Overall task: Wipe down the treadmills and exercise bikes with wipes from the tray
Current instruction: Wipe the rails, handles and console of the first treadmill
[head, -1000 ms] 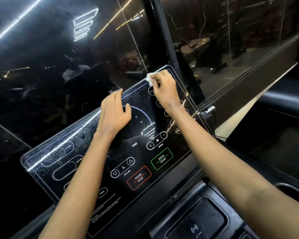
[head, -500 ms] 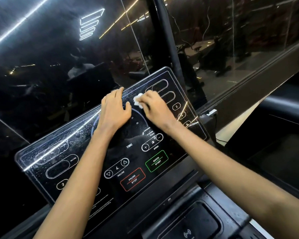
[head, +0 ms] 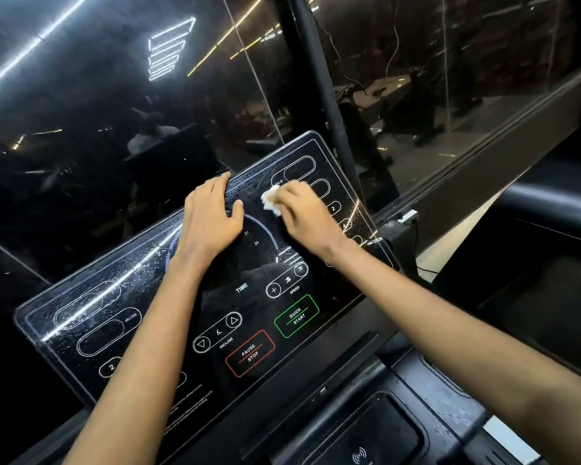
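treadmill console (head: 128, 303): black, glossy, tilted, droplet-speckled | wipe (head: 269, 203): white, crumpled, pressed against its upper-right

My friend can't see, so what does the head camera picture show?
A person's right hand presses a small white wipe to the top of a black treadmill console, while the left hand rests flat on it alongside. Droplets speckle the console's left side, and red PAUSE STOP and green QUICK START buttons sit lower down.

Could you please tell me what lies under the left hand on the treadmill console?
The left hand rests on the console panel, covering part of the dial arc; numbers 21 and 24 show beside it. Whatever is printed beneath the palm is hidden.
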Demonstrator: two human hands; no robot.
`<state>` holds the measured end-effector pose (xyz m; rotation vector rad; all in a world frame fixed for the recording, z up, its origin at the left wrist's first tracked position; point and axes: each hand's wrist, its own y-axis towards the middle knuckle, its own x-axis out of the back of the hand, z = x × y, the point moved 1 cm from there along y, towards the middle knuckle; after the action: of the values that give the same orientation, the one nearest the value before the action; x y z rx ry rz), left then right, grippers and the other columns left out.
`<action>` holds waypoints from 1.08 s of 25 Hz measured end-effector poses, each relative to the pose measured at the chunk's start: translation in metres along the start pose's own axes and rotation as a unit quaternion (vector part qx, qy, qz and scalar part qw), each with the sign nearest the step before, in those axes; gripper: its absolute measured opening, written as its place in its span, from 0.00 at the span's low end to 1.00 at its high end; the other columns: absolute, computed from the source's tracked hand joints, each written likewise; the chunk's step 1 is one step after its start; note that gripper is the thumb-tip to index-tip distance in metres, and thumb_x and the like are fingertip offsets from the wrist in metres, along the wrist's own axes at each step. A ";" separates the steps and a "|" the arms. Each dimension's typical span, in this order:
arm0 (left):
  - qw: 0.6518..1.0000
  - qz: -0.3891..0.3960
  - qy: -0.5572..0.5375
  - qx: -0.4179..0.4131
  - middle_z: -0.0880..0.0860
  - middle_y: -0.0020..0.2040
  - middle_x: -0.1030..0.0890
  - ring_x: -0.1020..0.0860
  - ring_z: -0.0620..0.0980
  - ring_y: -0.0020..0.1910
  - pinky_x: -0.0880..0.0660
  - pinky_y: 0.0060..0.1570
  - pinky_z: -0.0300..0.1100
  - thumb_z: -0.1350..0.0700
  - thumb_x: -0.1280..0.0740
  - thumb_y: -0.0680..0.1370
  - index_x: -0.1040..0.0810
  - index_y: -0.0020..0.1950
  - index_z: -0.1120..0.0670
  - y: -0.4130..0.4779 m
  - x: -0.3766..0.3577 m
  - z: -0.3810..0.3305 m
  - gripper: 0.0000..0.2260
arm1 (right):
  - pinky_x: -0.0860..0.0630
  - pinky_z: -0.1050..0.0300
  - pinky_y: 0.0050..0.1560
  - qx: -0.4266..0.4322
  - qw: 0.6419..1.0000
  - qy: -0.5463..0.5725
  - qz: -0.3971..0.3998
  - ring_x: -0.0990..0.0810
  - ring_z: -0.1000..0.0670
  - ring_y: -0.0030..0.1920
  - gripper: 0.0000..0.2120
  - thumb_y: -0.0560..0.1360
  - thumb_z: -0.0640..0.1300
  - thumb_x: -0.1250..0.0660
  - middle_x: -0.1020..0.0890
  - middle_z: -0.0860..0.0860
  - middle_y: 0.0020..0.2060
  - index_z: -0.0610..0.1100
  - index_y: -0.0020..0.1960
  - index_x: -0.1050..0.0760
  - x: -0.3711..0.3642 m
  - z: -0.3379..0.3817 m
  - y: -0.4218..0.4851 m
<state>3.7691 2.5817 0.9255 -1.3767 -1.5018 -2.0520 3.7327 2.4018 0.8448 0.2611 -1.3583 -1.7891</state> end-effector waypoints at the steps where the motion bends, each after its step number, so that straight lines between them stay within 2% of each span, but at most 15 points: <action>1: 1.000 0.001 0.000 -0.003 0.56 0.72 0.27 0.30 0.56 0.71 0.40 0.73 0.51 0.52 0.35 0.80 0.33 0.77 0.56 -0.001 0.001 0.002 0.26 | 0.29 0.59 0.57 0.026 0.999 0.005 0.025 0.26 0.47 0.52 0.10 0.79 0.37 0.38 0.21 0.45 0.50 0.38 0.56 0.20 -0.008 0.009 -0.011; 3: 1.000 0.006 0.000 -0.004 0.55 0.72 0.27 0.31 0.55 0.71 0.41 0.73 0.50 0.51 0.34 0.81 0.33 0.78 0.54 -0.002 0.004 0.009 0.26 | 0.29 0.59 0.57 0.043 0.998 0.005 0.043 0.26 0.47 0.51 0.11 0.80 0.39 0.39 0.21 0.44 0.50 0.38 0.56 0.20 -0.014 0.010 -0.021; 5: 1.000 0.013 0.003 -0.001 0.54 0.71 0.26 0.31 0.54 0.71 0.42 0.73 0.51 0.49 0.35 0.81 0.34 0.78 0.51 -0.005 0.008 0.015 0.26 | 0.28 0.58 0.57 -0.022 1.000 0.006 -0.009 0.25 0.48 0.52 0.09 0.80 0.38 0.37 0.21 0.46 0.50 0.39 0.55 0.19 -0.005 0.000 -0.019; 7: 1.000 0.015 0.008 -0.004 0.55 0.72 0.27 0.32 0.54 0.72 0.42 0.74 0.51 0.49 0.36 0.82 0.36 0.79 0.51 -0.011 0.010 0.019 0.26 | 0.30 0.64 0.58 -0.110 0.990 0.019 -0.084 0.25 0.51 0.53 0.08 0.80 0.37 0.35 0.21 0.49 0.50 0.41 0.56 0.18 0.010 -0.010 -0.014; 8: 1.000 0.012 0.010 -0.008 0.55 0.73 0.28 0.33 0.54 0.73 0.42 0.74 0.52 0.49 0.36 0.82 0.36 0.79 0.52 -0.014 0.009 0.019 0.27 | 0.30 0.67 0.59 -0.130 0.987 0.024 -0.093 0.25 0.52 0.53 0.09 0.80 0.37 0.35 0.21 0.50 0.50 0.41 0.57 0.18 0.011 -0.011 -0.012; 10: 1.000 -0.003 0.017 -0.014 0.56 0.74 0.30 0.34 0.55 0.74 0.43 0.75 0.52 0.51 0.36 0.82 0.37 0.80 0.55 -0.018 0.005 0.017 0.27 | 0.29 0.61 0.57 -0.091 0.994 0.020 -0.051 0.26 0.50 0.52 0.09 0.79 0.36 0.35 0.21 0.48 0.50 0.40 0.56 0.19 -0.001 0.003 -0.016; 12: 0.999 -0.026 0.024 -0.013 0.57 0.74 0.30 0.35 0.56 0.74 0.43 0.76 0.52 0.52 0.35 0.81 0.36 0.79 0.57 -0.020 0.002 0.013 0.27 | 0.28 0.54 0.55 -0.006 0.999 0.027 0.029 0.25 0.45 0.51 0.09 0.79 0.36 0.37 0.21 0.45 0.49 0.38 0.55 0.19 -0.021 0.027 -0.035; 14: 0.998 -0.045 0.031 -0.004 0.58 0.75 0.31 0.35 0.57 0.75 0.43 0.76 0.53 0.53 0.35 0.81 0.36 0.79 0.58 -0.023 -0.002 0.008 0.27 | 0.27 0.55 0.56 0.047 0.995 0.033 0.087 0.25 0.45 0.52 0.10 0.79 0.36 0.37 0.21 0.45 0.50 0.38 0.57 0.20 -0.028 0.033 -0.054; 15: 0.998 -0.049 0.035 0.000 0.58 0.75 0.31 0.35 0.57 0.75 0.44 0.76 0.53 0.53 0.35 0.81 0.36 0.78 0.59 -0.023 -0.004 0.007 0.27 | 0.27 0.56 0.56 0.050 0.994 0.030 0.091 0.25 0.46 0.52 0.10 0.79 0.35 0.36 0.21 0.46 0.51 0.39 0.57 0.20 -0.025 0.025 -0.056; 17: 0.998 -0.046 0.039 0.004 0.58 0.75 0.32 0.36 0.57 0.75 0.45 0.77 0.53 0.53 0.36 0.81 0.37 0.79 0.59 -0.024 -0.004 0.005 0.28 | 0.27 0.55 0.58 0.003 0.999 0.013 0.043 0.24 0.46 0.53 0.09 0.78 0.34 0.34 0.20 0.48 0.51 0.40 0.56 0.19 -0.007 0.004 -0.051; 20: 0.998 -0.040 0.040 0.009 0.58 0.75 0.31 0.35 0.56 0.75 0.45 0.77 0.53 0.53 0.36 0.81 0.37 0.79 0.58 -0.023 -0.001 0.002 0.28 | 0.25 0.57 0.58 -0.118 0.990 0.011 -0.078 0.21 0.51 0.52 0.08 0.79 0.37 0.33 0.22 0.57 0.50 0.44 0.55 0.17 0.030 -0.032 -0.041; 23: 0.999 -0.036 0.036 0.011 0.57 0.75 0.31 0.35 0.55 0.74 0.45 0.76 0.52 0.53 0.37 0.80 0.37 0.79 0.58 -0.021 0.001 0.000 0.28 | 0.23 0.54 0.58 -0.205 0.971 0.026 -0.124 0.20 0.54 0.52 0.09 0.79 0.40 0.33 0.21 0.55 0.50 0.47 0.55 0.17 0.048 -0.054 -0.027; 25: 0.999 -0.031 0.033 0.011 0.56 0.75 0.31 0.35 0.55 0.74 0.45 0.76 0.52 0.52 0.36 0.80 0.37 0.79 0.57 -0.021 0.000 0.001 0.28 | 0.22 0.54 0.58 -0.214 0.967 0.027 -0.137 0.20 0.54 0.52 0.09 0.79 0.39 0.34 0.21 0.54 0.50 0.48 0.55 0.17 0.048 -0.057 -0.010; 27: 0.999 -0.033 0.037 0.011 0.56 0.75 0.31 0.35 0.55 0.74 0.45 0.76 0.51 0.52 0.36 0.80 0.37 0.79 0.57 -0.020 -0.001 0.002 0.27 | 0.24 0.58 0.58 -0.185 0.973 0.024 -0.132 0.21 0.52 0.52 0.10 0.79 0.37 0.35 0.20 0.52 0.50 0.46 0.54 0.17 0.044 -0.052 0.009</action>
<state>3.7568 2.5919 0.9127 -1.2439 -1.5542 -2.0943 3.7415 2.3338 0.8464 0.2903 -0.9640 -2.2023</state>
